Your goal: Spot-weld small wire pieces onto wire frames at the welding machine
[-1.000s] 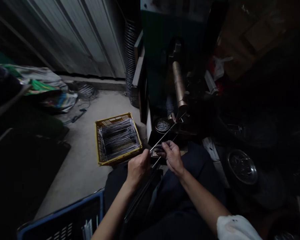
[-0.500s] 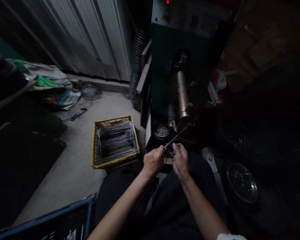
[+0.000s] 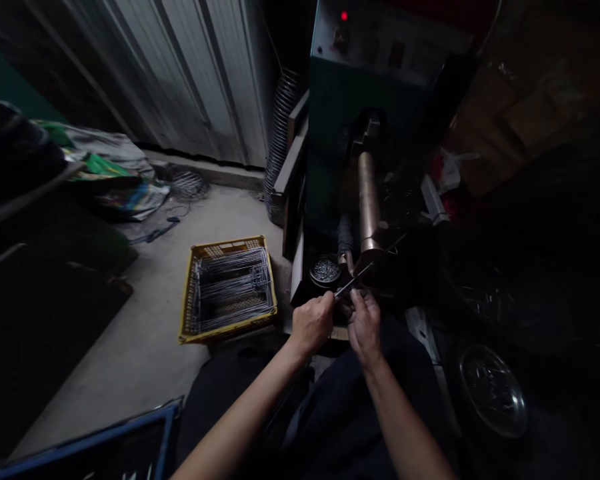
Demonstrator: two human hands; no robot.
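Note:
My left hand [image 3: 313, 325] is closed round a thin metal wire rod [image 3: 356, 277], which slants up and to the right toward the machine. Close beside it, my right hand [image 3: 365, 325] is pinched, thumb against fingers, just below the rod; what it grips is too dark to make out. Ahead of both hands is the end of a copper-coloured machine arm [image 3: 368, 200], with a lower electrode [image 3: 347, 259] under it. A round dish of small metal pieces [image 3: 325, 269] stands left of that electrode.
On the floor at left, a yellow plastic crate [image 3: 185, 313] holds bent wire frames [image 3: 230, 283]. A blue-edged crate [image 3: 95, 437] lies at lower left. A round metal bowl [image 3: 517, 407] sits at lower right. A red lamp [image 3: 344, 15] glows on the green machine [image 3: 330, 127].
The view has shifted slightly, so the machine and hands appear lower and a little to the right. The rod's tip shows lower, nearer the hands. Both hands keep their closed grip.

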